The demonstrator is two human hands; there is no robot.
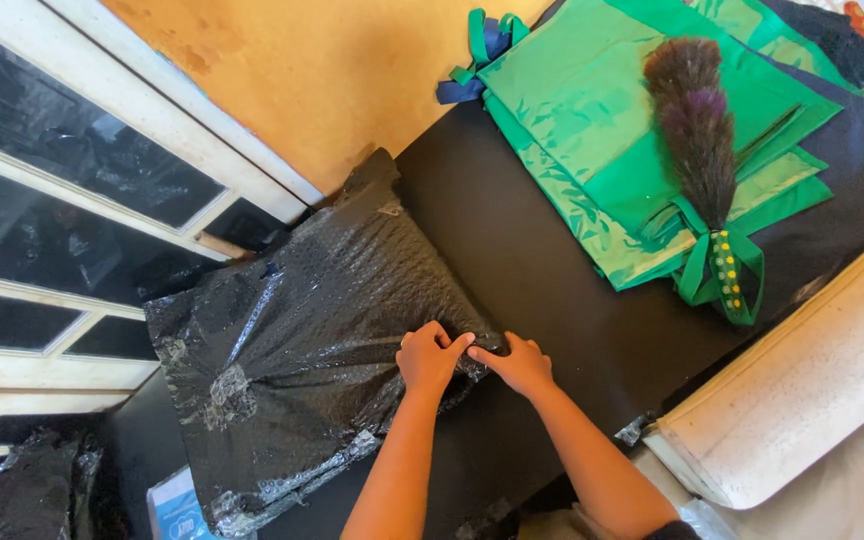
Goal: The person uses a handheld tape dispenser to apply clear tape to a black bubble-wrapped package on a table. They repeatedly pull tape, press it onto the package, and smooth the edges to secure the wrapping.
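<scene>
Both hands, the left hand [430, 357] and the right hand [518, 365], pinched the black bubble-wrap bundle [302, 340] at its four o'clock edge, probably to keep it flat on the dark table [542, 270].

Both hands [474, 360] on black plastic bundle [302, 340]

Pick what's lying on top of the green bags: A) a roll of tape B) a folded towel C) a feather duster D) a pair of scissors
C: a dark feather duster with a beaded handle lies across the stack of green bags, away from both hands.
</scene>
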